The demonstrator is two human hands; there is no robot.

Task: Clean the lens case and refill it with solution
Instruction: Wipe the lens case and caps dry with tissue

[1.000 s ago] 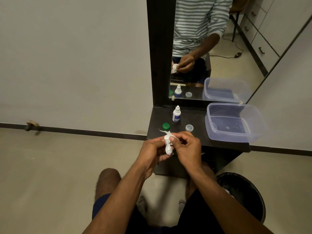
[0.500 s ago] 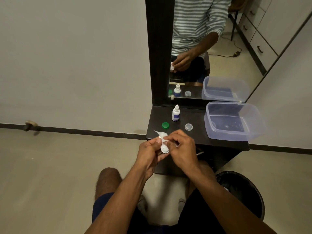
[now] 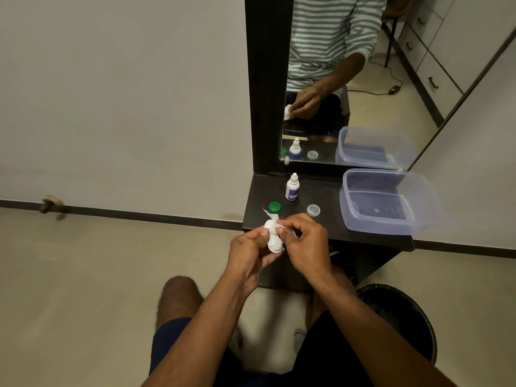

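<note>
While pinched between both hands' fingertips, white lens case (image 3: pixel 273 239).

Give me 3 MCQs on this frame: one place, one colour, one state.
1. Where does the solution bottle stand?
A. in the plastic tub
B. on the dark shelf, by the mirror
C. on the floor

2. What colour is the left loose cap?
A. red
B. yellow
C. green

3. What is the left hand doing?
A. holding the white lens case
B. resting flat on the shelf
C. lifting the tub

Key: 1 B, it stands on the shelf below the mirror; 2 C, the cap is plainly green; 3 A, its fingers curl round the case while the right hand pinches tissue at it.
</note>
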